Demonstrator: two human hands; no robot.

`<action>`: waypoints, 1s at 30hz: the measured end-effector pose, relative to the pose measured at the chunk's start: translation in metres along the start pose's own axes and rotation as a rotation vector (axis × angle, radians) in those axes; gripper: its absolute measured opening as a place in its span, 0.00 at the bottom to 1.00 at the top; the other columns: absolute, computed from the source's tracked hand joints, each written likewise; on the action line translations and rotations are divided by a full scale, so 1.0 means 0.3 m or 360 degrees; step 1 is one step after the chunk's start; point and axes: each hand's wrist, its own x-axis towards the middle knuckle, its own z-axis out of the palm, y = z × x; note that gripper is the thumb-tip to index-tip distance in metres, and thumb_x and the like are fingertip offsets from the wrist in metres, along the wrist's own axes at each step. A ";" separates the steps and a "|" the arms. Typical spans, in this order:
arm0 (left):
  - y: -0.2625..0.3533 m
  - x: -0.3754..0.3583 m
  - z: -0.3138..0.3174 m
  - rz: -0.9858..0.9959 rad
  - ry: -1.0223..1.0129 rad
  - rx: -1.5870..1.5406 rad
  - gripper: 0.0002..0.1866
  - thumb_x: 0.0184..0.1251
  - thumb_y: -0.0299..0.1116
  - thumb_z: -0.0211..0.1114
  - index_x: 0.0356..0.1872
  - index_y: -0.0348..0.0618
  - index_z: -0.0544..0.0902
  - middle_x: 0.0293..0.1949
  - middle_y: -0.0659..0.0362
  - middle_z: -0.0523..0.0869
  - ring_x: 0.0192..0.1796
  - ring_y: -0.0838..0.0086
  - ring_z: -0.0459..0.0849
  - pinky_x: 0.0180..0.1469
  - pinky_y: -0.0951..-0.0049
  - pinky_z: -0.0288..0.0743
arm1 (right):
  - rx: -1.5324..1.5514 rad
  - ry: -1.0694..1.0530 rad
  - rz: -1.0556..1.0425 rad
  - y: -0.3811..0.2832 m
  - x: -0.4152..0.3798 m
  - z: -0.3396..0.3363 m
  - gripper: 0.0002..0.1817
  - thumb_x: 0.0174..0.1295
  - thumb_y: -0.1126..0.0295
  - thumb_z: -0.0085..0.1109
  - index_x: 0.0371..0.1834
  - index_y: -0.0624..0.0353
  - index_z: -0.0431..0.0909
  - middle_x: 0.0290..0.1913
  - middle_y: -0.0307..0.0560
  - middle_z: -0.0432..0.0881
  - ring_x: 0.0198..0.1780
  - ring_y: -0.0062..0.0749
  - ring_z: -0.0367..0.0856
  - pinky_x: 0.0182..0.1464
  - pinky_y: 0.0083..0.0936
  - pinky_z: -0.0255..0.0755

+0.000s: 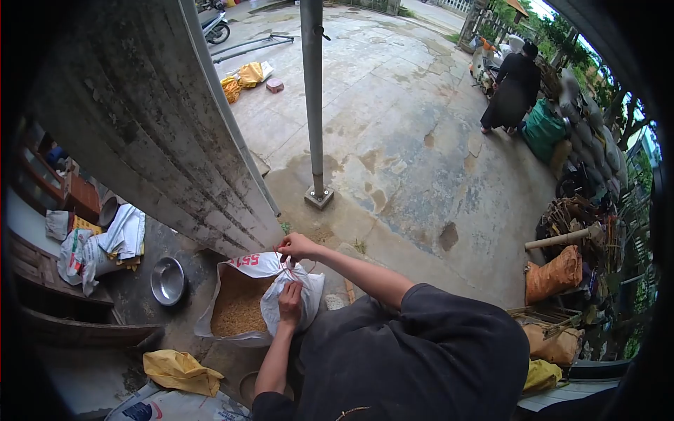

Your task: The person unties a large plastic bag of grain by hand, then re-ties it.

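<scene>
Two white woven sacks stand by my knees. The open sack (208,326) holds loose yellow-brown grain (239,309) and has its mouth spread wide. Right beside it, the other white sack (312,286) carries red print along its upper part. A thin reddish string (286,265) runs over this sack's top, between my hands. My right hand (298,247) pinches the string above the sack. Below it, my left hand (289,303) is closed with curled fingers at the string, against the sack; its fingertips are partly hidden.
A metal basin (168,281) lies on the floor to the left, near folded white sacks (125,235). A metal post (314,105) and a leaning corrugated panel (161,133) stand ahead. At far right a person (516,88) bends near stacked sacks (597,140). A yellow sack (182,372) lies front left.
</scene>
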 end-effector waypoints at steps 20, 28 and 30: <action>-0.190 -0.009 0.057 0.0183 -0.0190 0.0292 0.17 0.64 0.24 0.55 0.54 0.32 0.75 0.55 0.44 0.79 0.62 0.53 0.74 0.65 0.57 0.68 | 0.0057 -0.0098 0.0036 -0.043 -0.092 -0.143 0.12 0.68 0.65 0.55 0.44 0.63 0.81 0.28 0.40 0.85 0.19 0.18 0.74 0.22 0.18 0.68; -0.175 0.031 0.050 0.0081 -0.0373 -0.0074 0.16 0.59 0.21 0.55 0.50 0.32 0.76 0.46 0.45 0.82 0.54 0.53 0.80 0.62 0.57 0.71 | 0.0548 -0.0317 -0.0362 -0.021 -0.073 -0.114 0.17 0.68 0.70 0.56 0.58 0.62 0.70 0.42 0.42 0.85 0.35 0.18 0.79 0.35 0.19 0.75; -0.176 0.008 0.050 0.0198 -0.0271 -0.0037 0.15 0.58 0.20 0.56 0.48 0.33 0.77 0.42 0.46 0.82 0.50 0.54 0.81 0.57 0.60 0.75 | 0.0408 -0.0325 -0.0346 0.001 -0.031 -0.088 0.16 0.68 0.71 0.56 0.56 0.62 0.71 0.42 0.42 0.84 0.38 0.19 0.80 0.38 0.20 0.76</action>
